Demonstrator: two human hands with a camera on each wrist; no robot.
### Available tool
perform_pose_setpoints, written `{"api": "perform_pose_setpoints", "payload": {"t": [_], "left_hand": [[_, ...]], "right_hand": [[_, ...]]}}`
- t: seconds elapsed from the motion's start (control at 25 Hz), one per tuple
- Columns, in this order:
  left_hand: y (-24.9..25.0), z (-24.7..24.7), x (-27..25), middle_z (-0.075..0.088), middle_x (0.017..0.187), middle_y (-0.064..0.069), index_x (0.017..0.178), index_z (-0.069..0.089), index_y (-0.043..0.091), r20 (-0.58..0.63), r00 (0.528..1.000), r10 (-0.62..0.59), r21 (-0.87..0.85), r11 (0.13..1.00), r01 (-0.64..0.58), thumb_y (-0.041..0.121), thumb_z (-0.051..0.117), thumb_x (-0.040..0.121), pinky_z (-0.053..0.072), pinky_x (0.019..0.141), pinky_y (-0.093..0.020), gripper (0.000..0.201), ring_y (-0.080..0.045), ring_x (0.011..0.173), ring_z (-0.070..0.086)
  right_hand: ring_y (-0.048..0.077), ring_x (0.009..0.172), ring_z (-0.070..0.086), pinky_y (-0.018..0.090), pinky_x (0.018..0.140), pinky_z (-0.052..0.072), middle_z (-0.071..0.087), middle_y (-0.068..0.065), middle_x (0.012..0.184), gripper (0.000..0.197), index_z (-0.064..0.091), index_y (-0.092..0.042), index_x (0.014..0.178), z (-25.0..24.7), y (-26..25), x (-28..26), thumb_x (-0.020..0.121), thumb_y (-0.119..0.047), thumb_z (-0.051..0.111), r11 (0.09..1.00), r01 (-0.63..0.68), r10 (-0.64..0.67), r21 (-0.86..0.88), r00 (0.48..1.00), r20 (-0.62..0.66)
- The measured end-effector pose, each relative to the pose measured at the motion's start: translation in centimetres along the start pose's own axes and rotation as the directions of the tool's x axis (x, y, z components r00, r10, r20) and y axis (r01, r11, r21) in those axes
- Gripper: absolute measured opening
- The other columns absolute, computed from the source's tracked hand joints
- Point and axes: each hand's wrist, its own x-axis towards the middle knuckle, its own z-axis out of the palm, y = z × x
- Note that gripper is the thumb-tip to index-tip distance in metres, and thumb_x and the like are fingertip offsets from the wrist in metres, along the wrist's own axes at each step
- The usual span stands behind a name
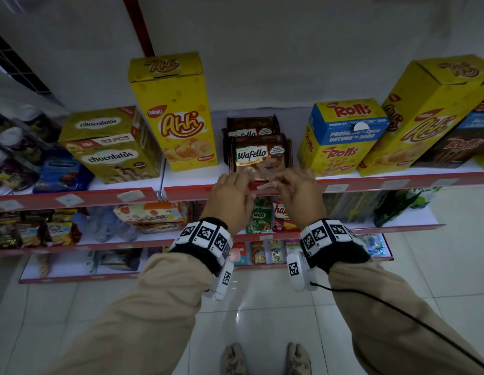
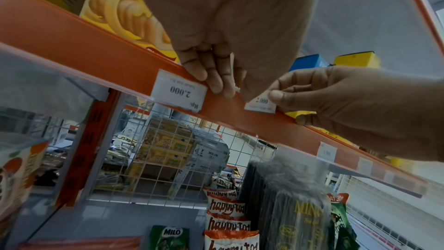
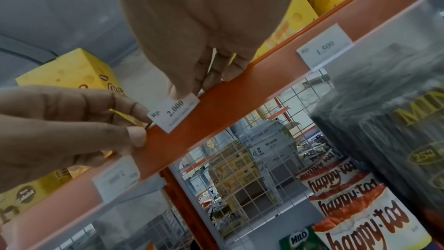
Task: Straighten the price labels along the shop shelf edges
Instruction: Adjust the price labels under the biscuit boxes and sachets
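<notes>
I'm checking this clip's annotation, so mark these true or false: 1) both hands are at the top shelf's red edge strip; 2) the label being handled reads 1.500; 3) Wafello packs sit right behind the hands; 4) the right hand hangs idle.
1) True: left hand and right hand are at the red edge strip.
2) False: the label reads 2.000.
3) True: the Wafello packs stand just behind.
4) False: its fingers pinch the label.
</notes>
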Motion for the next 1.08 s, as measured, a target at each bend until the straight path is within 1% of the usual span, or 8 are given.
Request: {"api": "perform_pose_setpoints", "payload": {"t": [0.12, 0.24, 0.36, 0.52, 0.72, 0.84, 1.0, 1.08], "left_hand": [[-0.1, 0.3, -0.4, 0.051, 0.110, -0.010, 0.124, 0.055, 0.016, 0.014, 1.000, 0.011, 0.039, 0.999, -0.011, 0.028, 0.056, 0.089, 0.038, 0.088, -0.038, 0.037, -0.027, 0.104, 0.043], [-0.2, 0.5, -0.2, 0.049, 0.107, -0.008, 0.119, 0.058, 0.019, 0.008, 1.000, 0.011, 0.074, 0.997, -0.012, 0.030, 0.056, 0.088, 0.036, 0.087, -0.036, 0.033, -0.026, 0.103, 0.043], [-0.3, 0.6, 0.0, 0.049, 0.108, -0.007, 0.120, 0.058, 0.020, 0.025, 0.999, 0.019, 0.158, 0.987, -0.023, 0.030, 0.053, 0.090, 0.037, 0.088, -0.037, 0.032, -0.026, 0.104, 0.043], [-0.1, 1.0, 0.1, 0.048, 0.111, -0.008, 0.117, 0.057, 0.019, 0.034, 0.999, 0.021, 0.249, 0.968, -0.029, 0.031, 0.051, 0.089, 0.035, 0.086, -0.038, 0.030, -0.027, 0.106, 0.042], [-0.3, 1.0, -0.2, 0.049, 0.112, -0.008, 0.111, 0.055, 0.017, 0.006, 0.999, 0.044, 0.256, 0.966, -0.044, 0.033, 0.050, 0.090, 0.033, 0.083, -0.039, 0.026, -0.028, 0.103, 0.043], [-0.4, 1.1, -0.2, 0.048, 0.112, -0.006, 0.112, 0.056, 0.020, 0.018, 0.999, 0.046, 0.288, 0.956, -0.049, 0.034, 0.049, 0.090, 0.031, 0.084, -0.039, 0.027, -0.027, 0.104, 0.042], [-0.5, 1.0, -0.2, 0.049, 0.111, -0.005, 0.113, 0.057, 0.021, 0.019, 0.998, 0.059, 0.308, 0.949, -0.062, 0.033, 0.052, 0.088, 0.031, 0.084, -0.039, 0.029, -0.027, 0.104, 0.043], [-0.4, 1.1, -0.4, 0.049, 0.113, -0.005, 0.115, 0.056, 0.021, 0.024, 0.998, 0.052, 0.310, 0.949, -0.056, 0.033, 0.051, 0.088, 0.031, 0.084, -0.039, 0.030, -0.026, 0.105, 0.043]], "right_hand": [[0.027, 0.098, 0.049, 0.035, 0.082, 0.042, 0.064, 0.008, 0.098, 0.011, 0.071, -0.010, 0.095, 0.4, 0.3, 0.0, 0.088, -0.011, 0.063, 0.999, 0.029, -0.030, -0.027, 0.999, -0.030], [0.029, 0.094, 0.047, 0.030, 0.079, 0.035, 0.060, 0.010, 0.097, 0.011, 0.070, -0.010, 0.094, 0.7, 0.5, -0.5, 0.085, -0.008, 0.064, 0.982, 0.089, -0.098, -0.167, 0.994, -0.046], [0.033, 0.092, 0.049, 0.034, 0.076, 0.038, 0.061, 0.013, 0.095, 0.012, 0.067, -0.006, 0.094, 0.5, 0.7, -1.2, 0.083, -0.008, 0.065, 0.943, 0.171, -0.171, -0.286, 0.985, 0.025], [0.036, 0.089, 0.052, 0.040, 0.074, 0.046, 0.061, 0.015, 0.094, 0.010, 0.066, -0.005, 0.091, 0.0, 0.6, -0.4, 0.081, -0.005, 0.066, 0.907, 0.221, -0.181, -0.360, 0.973, 0.142], [0.035, 0.084, 0.054, 0.037, 0.066, 0.048, 0.062, 0.014, 0.090, 0.007, 0.070, -0.006, 0.086, -0.1, 0.3, -0.5, 0.079, -0.004, 0.070, 0.873, 0.230, -0.182, -0.431, 0.972, 0.151], [0.034, 0.085, 0.053, 0.037, 0.066, 0.045, 0.061, 0.014, 0.091, 0.009, 0.068, -0.006, 0.090, 0.0, 0.1, -0.8, 0.081, -0.004, 0.067, 0.890, 0.199, -0.160, -0.411, 0.979, 0.127], [0.035, 0.085, 0.054, 0.037, 0.065, 0.047, 0.062, 0.014, 0.090, 0.012, 0.069, -0.006, 0.087, 0.3, -0.1, -0.8, 0.076, 0.000, 0.070, 0.876, 0.182, -0.143, -0.446, 0.982, 0.120], [0.035, 0.087, 0.054, 0.038, 0.067, 0.048, 0.062, 0.014, 0.092, 0.012, 0.068, -0.006, 0.089, 0.2, -0.2, -0.9, 0.078, -0.002, 0.069, 0.877, 0.186, -0.147, -0.443, 0.982, 0.121]]}}
